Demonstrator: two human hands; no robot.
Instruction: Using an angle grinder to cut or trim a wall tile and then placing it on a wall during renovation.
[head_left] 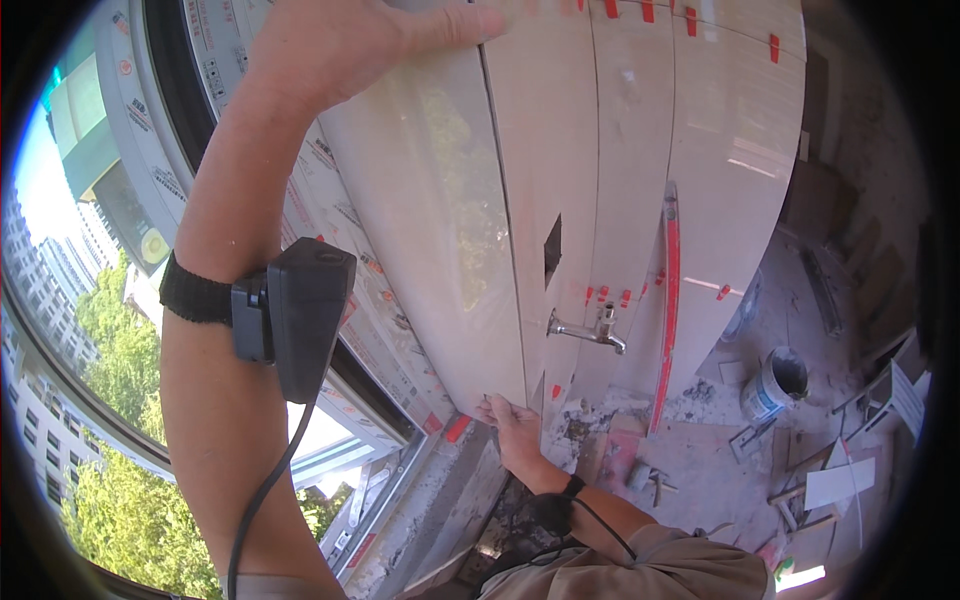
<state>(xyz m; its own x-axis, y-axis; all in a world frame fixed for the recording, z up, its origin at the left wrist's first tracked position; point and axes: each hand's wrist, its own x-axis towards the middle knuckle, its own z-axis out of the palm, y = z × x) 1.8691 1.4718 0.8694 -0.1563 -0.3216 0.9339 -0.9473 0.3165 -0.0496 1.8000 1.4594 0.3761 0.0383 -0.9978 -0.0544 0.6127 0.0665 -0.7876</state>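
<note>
A tall, glossy cream wall tile (430,200) stands upright between the window frame and the tiled wall. My left hand (335,45) lies against its upper part, thumb stretched out across the face; the other fingers are partly cut off by the picture's top edge. Down at the tile's lower corner, my right hand (515,430) has its fingers curled around the bottom edge. A thin dark gap separates this tile from the neighbouring wall tile (550,120), which has a dark cut-out hole (553,245). A chrome tap (590,330) sticks out of the wall to the right.
Red levelling wedges (690,20) sit in the tile joints. A red straightedge (670,300) leans on the wall. The window frame (300,200) opens onto trees and buildings at left. On the dusty floor are a bucket (775,385), a hammer-like tool (655,480) and offcuts (840,483).
</note>
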